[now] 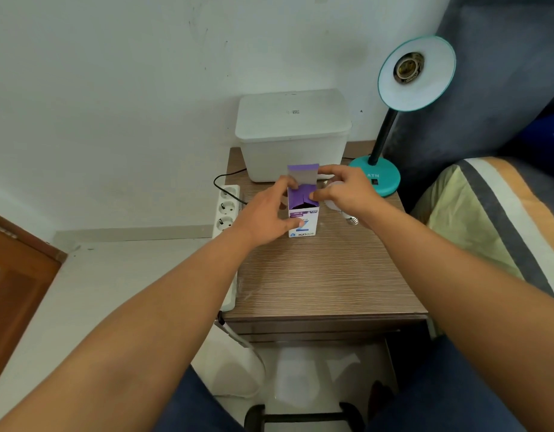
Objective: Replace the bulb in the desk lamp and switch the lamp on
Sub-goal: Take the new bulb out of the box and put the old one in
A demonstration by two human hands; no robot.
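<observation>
A pale, scuffed wall backs a wood-grain bedside table. White floor left, brown wooden door beyond, striped bedding right.

Evenly lit by soft, diffuse daylight with a cool cast; no harsh glare. Only faint shadows under the hands on the worktop. Strong wide-angle bending toward the edges, forearms stretched. Slightly soft overall, fine print on the box smeared.
</observation>
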